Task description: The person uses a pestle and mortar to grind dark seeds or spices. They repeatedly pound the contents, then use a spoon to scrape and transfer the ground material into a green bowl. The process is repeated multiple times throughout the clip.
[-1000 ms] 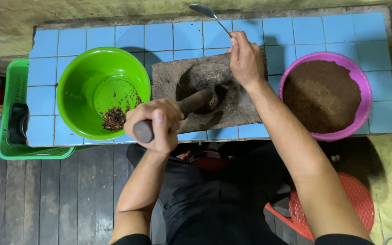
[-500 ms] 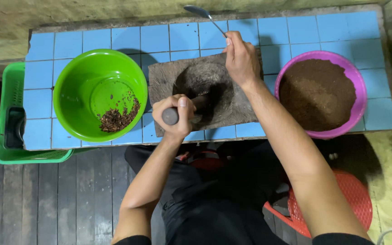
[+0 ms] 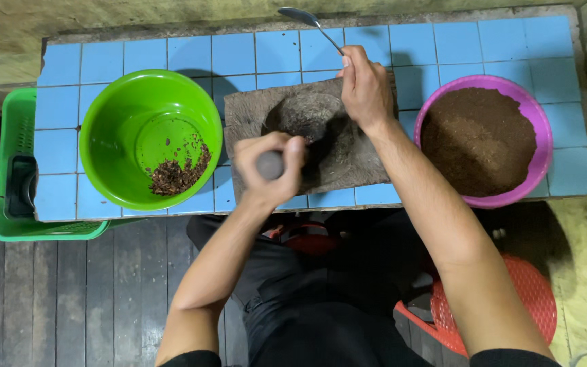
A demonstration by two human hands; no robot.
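I'm seeing the left hand (image 3: 270, 170) wrapping tight around the dark pestle (image 3: 271, 164), fingers fully curled on its handle end, hovering over the near edge of the stone mortar (image 3: 307, 136). The pestle is pointing up toward the camera, so its lower tip is getting hidden in the shadowed bowl of the mortar; I can't tell whether it's touching the stone. The right hand (image 3: 367, 88) is resting on the far right rim of the mortar, pinching the handle of a metal spoon (image 3: 307, 20), whose bowl is sticking out past the far edge of the slab. The mortar is sitting mid-worktop (image 3: 103, 61), on blue tiles. Just left of it a green bowl (image 3: 149, 139) is holding a small pile of dark brown bits. To the right, a purple bowl (image 3: 484, 139) is sitting nearly full of fine brown powder. A green crate (image 3: 15, 177) is hanging off the worktop's left end. A red stool (image 3: 524, 299) is showing under my right arm.
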